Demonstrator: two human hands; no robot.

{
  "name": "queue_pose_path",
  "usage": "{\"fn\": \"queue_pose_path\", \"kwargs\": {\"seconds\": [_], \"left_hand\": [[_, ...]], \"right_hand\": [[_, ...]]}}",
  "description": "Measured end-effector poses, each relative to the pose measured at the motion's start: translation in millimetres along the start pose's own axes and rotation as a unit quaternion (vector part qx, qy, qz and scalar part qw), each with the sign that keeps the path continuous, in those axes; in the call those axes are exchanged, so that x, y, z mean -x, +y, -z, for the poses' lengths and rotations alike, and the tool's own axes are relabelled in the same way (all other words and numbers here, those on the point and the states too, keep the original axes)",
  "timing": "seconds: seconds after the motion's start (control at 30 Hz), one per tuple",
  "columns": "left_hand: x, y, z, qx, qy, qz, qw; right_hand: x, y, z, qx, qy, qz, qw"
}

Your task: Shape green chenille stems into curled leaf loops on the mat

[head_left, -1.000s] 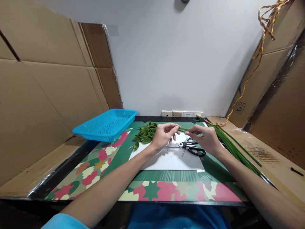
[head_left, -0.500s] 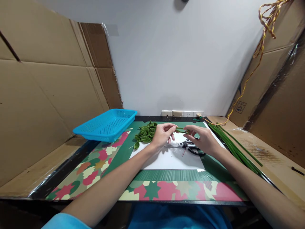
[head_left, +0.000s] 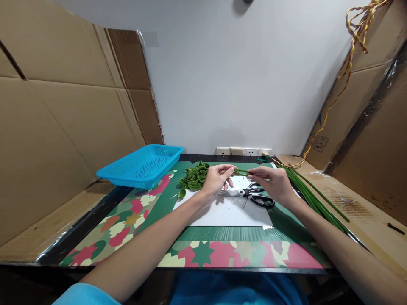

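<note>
A thin green strand [head_left: 241,172] stretches between the left hand [head_left: 217,182] and the right hand [head_left: 273,182], up above the white sheet [head_left: 229,216] on the table [head_left: 197,158]. It could slip away, I think, if one hand lets go too soon or squeezes too softly. If the hands pull too hard, the strand might bend the wrong way or come apart. The black-handled scissors [head_left: 262,202] lie just under the hands, so a hand that drops low could bump them. The heap of green loops [head_left: 195,176] is right beside the left hand, and a careless elbow or wrist could mess it up.

On the left, the thumb and pointing finger are pressed close and pinch one end of the strand. The other left fingers [head_left: 229,183] curl loosely below and seem to hold nothing. On the right, the thumb and finger tips pinch the other end, with only a tiny gap for the strand.
</note>
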State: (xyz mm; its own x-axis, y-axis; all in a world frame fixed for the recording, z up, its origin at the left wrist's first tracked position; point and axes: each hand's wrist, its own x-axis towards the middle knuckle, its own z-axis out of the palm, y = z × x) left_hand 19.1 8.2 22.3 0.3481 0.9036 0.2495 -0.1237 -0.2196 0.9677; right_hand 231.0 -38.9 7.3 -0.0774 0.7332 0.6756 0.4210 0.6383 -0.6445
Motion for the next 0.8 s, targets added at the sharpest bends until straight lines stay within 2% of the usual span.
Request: {"fn": "queue_pose_path", "kwargs": {"seconds": [0.6,0.8], "left_hand": [[2.5,-0.4,-2.7,0.02,0.017,-0.007,1.0],[2.5,1.6,-3.7,0.043,0.006,-0.01,0.999]], "right_hand": [[0.6,-4.0,-1.5,0.06,0.058,0.053,0.995],[0.3,-1.1,-1.7,0.033,0.082,0.047,0.995]]}}
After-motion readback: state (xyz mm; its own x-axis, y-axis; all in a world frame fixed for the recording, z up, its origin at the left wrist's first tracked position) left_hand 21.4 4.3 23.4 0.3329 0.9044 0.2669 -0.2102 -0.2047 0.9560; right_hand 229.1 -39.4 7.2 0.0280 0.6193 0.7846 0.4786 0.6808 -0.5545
